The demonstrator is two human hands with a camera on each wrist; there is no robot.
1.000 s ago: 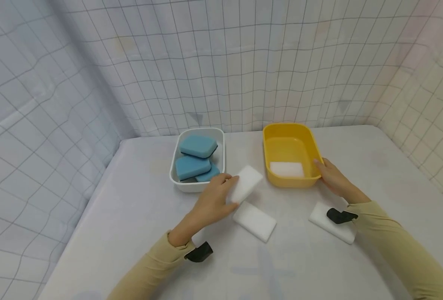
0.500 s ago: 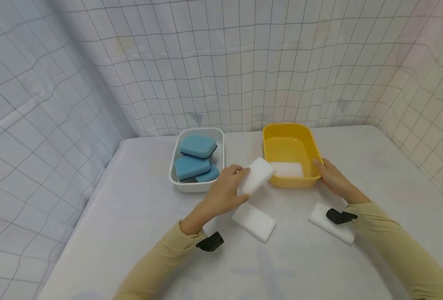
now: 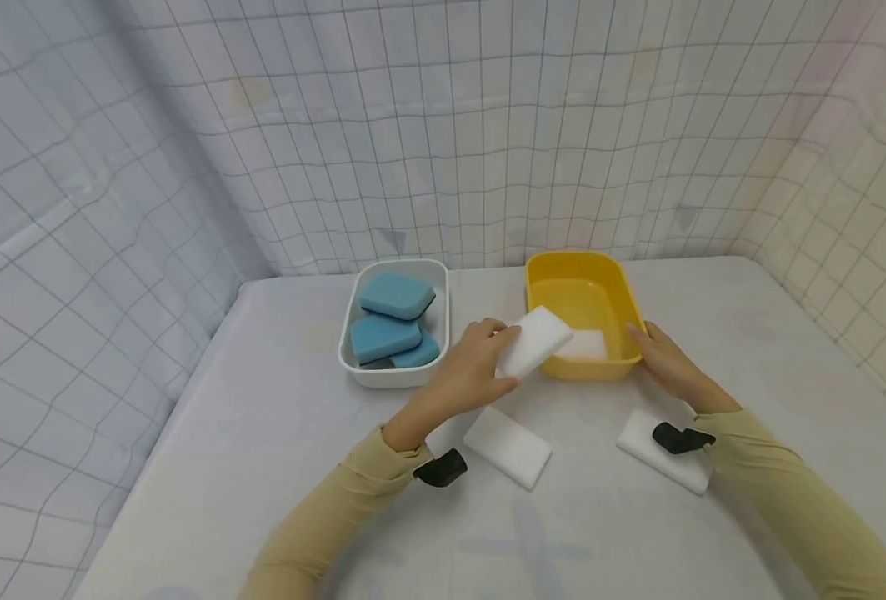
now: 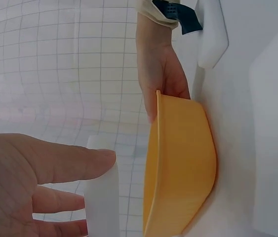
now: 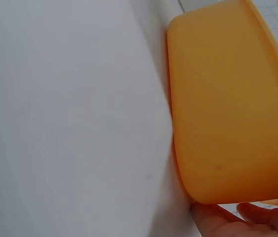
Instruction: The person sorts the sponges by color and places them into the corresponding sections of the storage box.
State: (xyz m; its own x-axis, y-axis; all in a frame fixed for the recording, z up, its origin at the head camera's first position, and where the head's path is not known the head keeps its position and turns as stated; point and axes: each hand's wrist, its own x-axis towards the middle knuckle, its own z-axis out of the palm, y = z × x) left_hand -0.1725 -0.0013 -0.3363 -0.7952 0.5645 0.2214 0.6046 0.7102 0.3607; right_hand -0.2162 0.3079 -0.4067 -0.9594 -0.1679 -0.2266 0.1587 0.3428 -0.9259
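Left hand [image 3: 471, 373] pinches white block [image 3: 538, 335], tilted, by near-left corner of yellow bin [image 3: 593, 371], above rim, not touching. Right hand [image 3: 668, 364] grips bin's right wall near front. Inner block [image 3: 588, 342] lies in bin's near end; loose block [image 3: 508, 447] in front of bin. Looks like loading step; next calls for shift right over bin, lowering, release.

White block [image 3: 537, 340] near yellow tub [image 3: 594, 369]

Two bins [image 3: 591, 369], four white blocks [image 3: 535, 340], three blue sponges [image 3: 396, 294] (visible).
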